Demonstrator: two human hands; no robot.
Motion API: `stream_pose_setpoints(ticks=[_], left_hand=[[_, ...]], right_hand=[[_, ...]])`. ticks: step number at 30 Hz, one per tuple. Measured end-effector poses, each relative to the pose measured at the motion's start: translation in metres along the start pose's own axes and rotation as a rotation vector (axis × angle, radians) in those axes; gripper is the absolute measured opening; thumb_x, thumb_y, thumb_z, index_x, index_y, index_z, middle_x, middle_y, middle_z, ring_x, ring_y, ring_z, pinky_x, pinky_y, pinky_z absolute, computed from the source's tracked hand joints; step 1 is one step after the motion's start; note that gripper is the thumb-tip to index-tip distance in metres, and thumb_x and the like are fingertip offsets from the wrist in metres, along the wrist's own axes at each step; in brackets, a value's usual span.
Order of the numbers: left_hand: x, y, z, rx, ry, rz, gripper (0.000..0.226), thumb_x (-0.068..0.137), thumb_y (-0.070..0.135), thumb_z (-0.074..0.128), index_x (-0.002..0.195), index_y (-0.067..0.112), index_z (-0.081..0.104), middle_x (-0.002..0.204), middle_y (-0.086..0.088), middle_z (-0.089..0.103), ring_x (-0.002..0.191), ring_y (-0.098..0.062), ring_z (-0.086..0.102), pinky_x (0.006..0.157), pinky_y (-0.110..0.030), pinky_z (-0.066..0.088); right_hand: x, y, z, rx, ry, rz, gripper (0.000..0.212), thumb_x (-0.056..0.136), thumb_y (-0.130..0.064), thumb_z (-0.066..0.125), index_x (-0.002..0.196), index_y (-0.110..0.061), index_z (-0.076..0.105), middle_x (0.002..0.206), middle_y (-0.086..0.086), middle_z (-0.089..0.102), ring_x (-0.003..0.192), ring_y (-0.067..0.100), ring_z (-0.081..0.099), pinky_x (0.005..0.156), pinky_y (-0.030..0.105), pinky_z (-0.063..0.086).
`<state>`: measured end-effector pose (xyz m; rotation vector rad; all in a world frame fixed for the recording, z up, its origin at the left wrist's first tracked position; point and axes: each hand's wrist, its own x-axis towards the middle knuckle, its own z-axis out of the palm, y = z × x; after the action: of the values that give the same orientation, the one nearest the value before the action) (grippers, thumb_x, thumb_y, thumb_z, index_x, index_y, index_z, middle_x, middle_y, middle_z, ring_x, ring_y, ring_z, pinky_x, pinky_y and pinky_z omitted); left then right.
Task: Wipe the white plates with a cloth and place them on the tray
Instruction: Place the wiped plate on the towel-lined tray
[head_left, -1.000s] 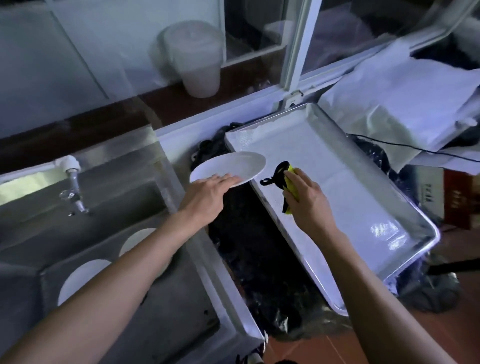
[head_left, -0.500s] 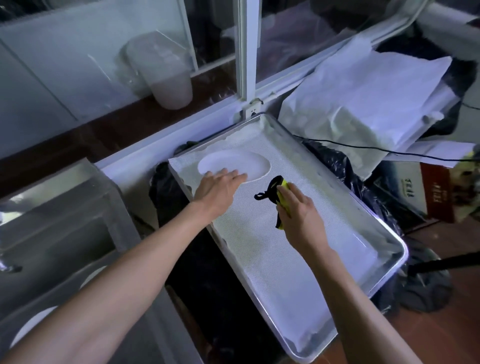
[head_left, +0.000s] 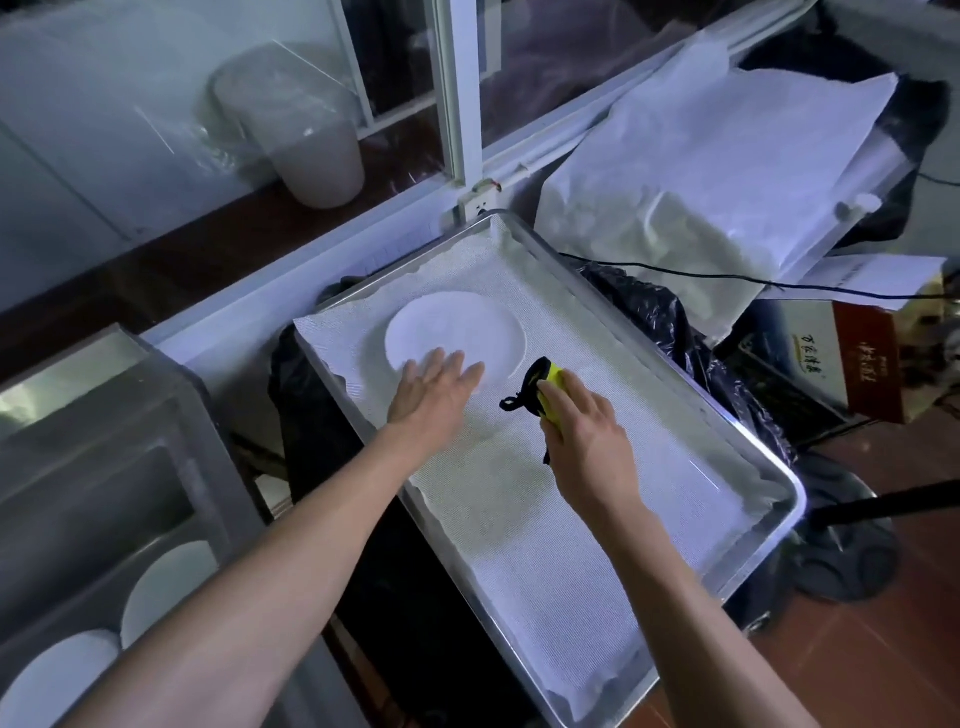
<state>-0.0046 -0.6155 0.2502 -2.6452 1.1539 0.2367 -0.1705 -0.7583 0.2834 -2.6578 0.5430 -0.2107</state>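
A white plate (head_left: 453, 332) lies flat at the far left end of the metal tray (head_left: 748, 566), which is lined with white mesh cloth. My left hand (head_left: 436, 392) hovers flat at the plate's near edge, fingers straight, holding nothing. My right hand (head_left: 584, 423) grips a yellow cloth with a black edge and cord (head_left: 543, 387) just right of the plate, above the tray lining. Two more white plates (head_left: 166, 587) (head_left: 57, 675) lie in the steel sink at the lower left, partly hidden by my left arm.
The steel sink (head_left: 104, 415) stands left of the tray, with black plastic sheeting (head_left: 332, 467) between them. A window frame and sill run behind. White paper-wrapped bundles (head_left: 717, 171), a black cable and a cardboard box (head_left: 841, 358) sit to the right.
My left hand carried the plate from beside the sink over the tray, set it down and let go. The right hand with the cloth stayed close beside it.
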Motion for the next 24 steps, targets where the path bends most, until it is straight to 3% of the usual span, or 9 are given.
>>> stream_pose_setpoints(ticks=[4, 7, 10, 12, 14, 21, 24], left_hand=[[-0.003, 0.002, 0.009, -0.023, -0.052, 0.0, 0.072, 0.098, 0.008, 0.045, 0.161, 0.026, 0.015, 0.168, -0.005, 0.013, 0.156, -0.03, 0.009, 0.121, -0.053, 0.021], [-0.009, 0.001, 0.007, -0.078, -0.074, 0.003, 0.053, 0.101, 0.013, 0.045, 0.153, 0.025, 0.038, 0.161, -0.005, 0.03, 0.151, -0.029, 0.024, 0.115, -0.049, 0.033], [-0.024, -0.004, -0.004, -0.174, -0.036, 0.003, 0.03, 0.096, 0.01, 0.044, 0.119, 0.016, 0.062, 0.126, -0.006, 0.062, 0.12, -0.031, 0.057, 0.091, -0.041, 0.05], [-0.04, -0.009, -0.014, -0.23, -0.027, -0.019, 0.016, 0.091, 0.005, 0.044, 0.09, 0.014, 0.056, 0.095, -0.006, 0.065, 0.094, -0.034, 0.064, 0.077, -0.039, 0.053], [-0.061, -0.017, -0.018, -0.274, 0.007, -0.022, 0.02, 0.09, 0.003, 0.043, 0.085, 0.017, 0.055, 0.081, -0.003, 0.06, 0.083, -0.035, 0.064, 0.072, -0.04, 0.053], [-0.151, -0.066, 0.005, -0.401, 0.198, -0.137, 0.019, 0.097, 0.024, 0.052, 0.09, 0.022, 0.07, 0.089, 0.004, 0.068, 0.089, -0.023, 0.064, 0.068, -0.031, 0.043], [-0.196, -0.092, 0.021, -0.488, 0.218, -0.211, 0.022, 0.098, 0.029, 0.054, 0.096, 0.024, 0.075, 0.094, 0.004, 0.072, 0.089, -0.022, 0.067, 0.072, -0.036, 0.054]], right_hand=[[-0.005, -0.001, 0.0, 0.006, -0.016, 0.004, 0.037, 0.099, -0.016, 0.055, 0.134, -0.025, 0.047, 0.139, -0.006, 0.043, 0.114, 0.03, 0.049, 0.076, 0.049, 0.053], [-0.01, -0.003, -0.003, 0.014, -0.01, 0.018, 0.037, 0.1, -0.017, 0.055, 0.135, -0.025, 0.048, 0.14, -0.007, 0.043, 0.114, 0.03, 0.049, 0.076, 0.049, 0.053], [-0.015, -0.009, -0.006, 0.025, -0.006, 0.018, 0.037, 0.1, -0.016, 0.055, 0.136, -0.024, 0.049, 0.14, -0.006, 0.045, 0.113, 0.031, 0.049, 0.078, 0.049, 0.052], [-0.017, -0.017, -0.006, 0.036, -0.018, 0.028, 0.038, 0.1, -0.016, 0.053, 0.137, -0.024, 0.049, 0.141, -0.007, 0.044, 0.114, 0.032, 0.048, 0.079, 0.048, 0.052], [-0.019, -0.029, -0.006, 0.053, -0.02, 0.02, 0.04, 0.1, -0.014, 0.052, 0.139, -0.025, 0.048, 0.142, -0.007, 0.044, 0.112, 0.033, 0.048, 0.079, 0.047, 0.051], [-0.033, -0.105, 0.008, 0.164, 0.001, -0.126, 0.042, 0.097, -0.009, 0.053, 0.137, -0.021, 0.05, 0.144, -0.005, 0.043, 0.111, 0.037, 0.05, 0.08, 0.048, 0.051], [-0.043, -0.153, 0.021, 0.228, -0.022, -0.244, 0.045, 0.093, -0.007, 0.056, 0.137, -0.019, 0.053, 0.141, -0.003, 0.047, 0.111, 0.038, 0.052, 0.083, 0.045, 0.051]])
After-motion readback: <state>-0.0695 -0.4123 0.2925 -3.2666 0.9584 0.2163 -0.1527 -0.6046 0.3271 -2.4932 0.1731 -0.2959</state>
